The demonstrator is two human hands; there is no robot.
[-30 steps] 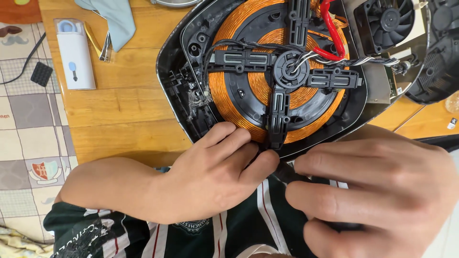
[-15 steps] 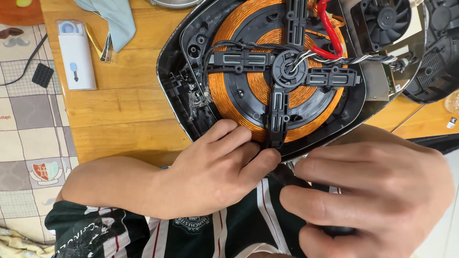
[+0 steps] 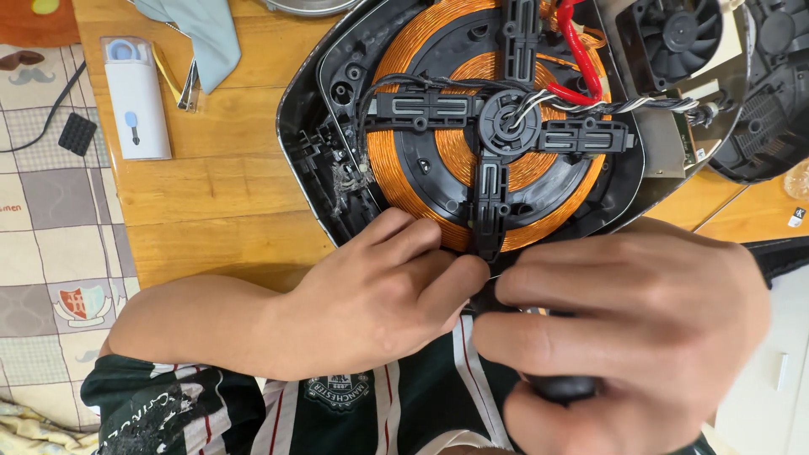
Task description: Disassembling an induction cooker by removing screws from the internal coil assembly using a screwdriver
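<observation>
both hands meet at the near rim of an opened black induction cooker [image 3: 337, 126]: left hand [image 3: 379, 303] pinches beside its copper-orange coil [image 3: 396, 168]; right hand [image 3: 624, 337] grips a black-handled tool [image 3: 560, 388], long axis pointing far, toward the coil.

Bright, even light; soft shadows — nearest edges blurred.

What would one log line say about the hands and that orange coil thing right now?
left hand: fingers on near edge of copper coil | right hand: grip on dark tool handle | open cooker housing on wooden table
</observation>
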